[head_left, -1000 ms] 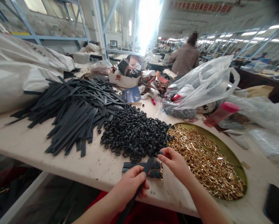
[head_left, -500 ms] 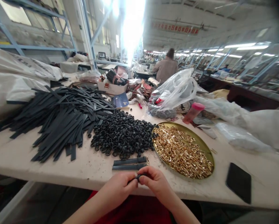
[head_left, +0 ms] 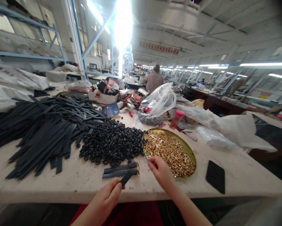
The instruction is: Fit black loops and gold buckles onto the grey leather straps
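Near the table's front edge, my left hand is closed on a short black strap that points up and right. My right hand is beside the left rim of a round gold tray of small gold metal pieces. Its fingers are curled together, and whatever they hold, if anything, is too small to name. Two black straps with gold buckles lie just beyond my left hand. Behind them is a heap of small black loops.
Long black strips are piled on the left of the table. A black phone lies at the right. Farther back are a pink-lidded jar, plastic bags, a box and a person.
My hands have moved apart; the right one has gone up and right to the tray. The strap now shows in my left hand. The view has shifted.
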### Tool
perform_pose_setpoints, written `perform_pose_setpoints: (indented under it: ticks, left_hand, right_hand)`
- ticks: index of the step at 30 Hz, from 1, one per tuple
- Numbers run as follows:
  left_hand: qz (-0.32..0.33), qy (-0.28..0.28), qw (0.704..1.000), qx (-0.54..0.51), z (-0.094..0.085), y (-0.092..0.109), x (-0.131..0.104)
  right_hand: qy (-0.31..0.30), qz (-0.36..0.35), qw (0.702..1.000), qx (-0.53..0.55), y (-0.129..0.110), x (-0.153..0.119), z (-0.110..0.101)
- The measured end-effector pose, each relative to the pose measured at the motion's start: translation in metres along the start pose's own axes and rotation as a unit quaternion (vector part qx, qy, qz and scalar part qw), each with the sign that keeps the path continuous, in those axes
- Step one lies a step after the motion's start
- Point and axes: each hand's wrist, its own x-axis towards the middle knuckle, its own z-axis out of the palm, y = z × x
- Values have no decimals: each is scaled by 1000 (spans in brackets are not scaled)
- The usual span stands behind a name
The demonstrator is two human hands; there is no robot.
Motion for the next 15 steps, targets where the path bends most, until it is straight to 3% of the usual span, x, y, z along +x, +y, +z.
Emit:
perform_pose_setpoints:
  ticks: [3,7,11,15]
  left_hand:
    - [13,-6,1000,27,4,-2,4]
    - [33,-19,997,69,11,-1,9]
    - [33,-20,995,96,11,0,17]
    - [26,-4,996,82,9,5,37]
  right_hand:
    - [39,39,993,-107,37,36,-22]
    - [32,56,987,-148,58,59,-21]
    - [31,45,989,-134,58,60,-17]
    - [-19,17,998,-49,39,52,-19]
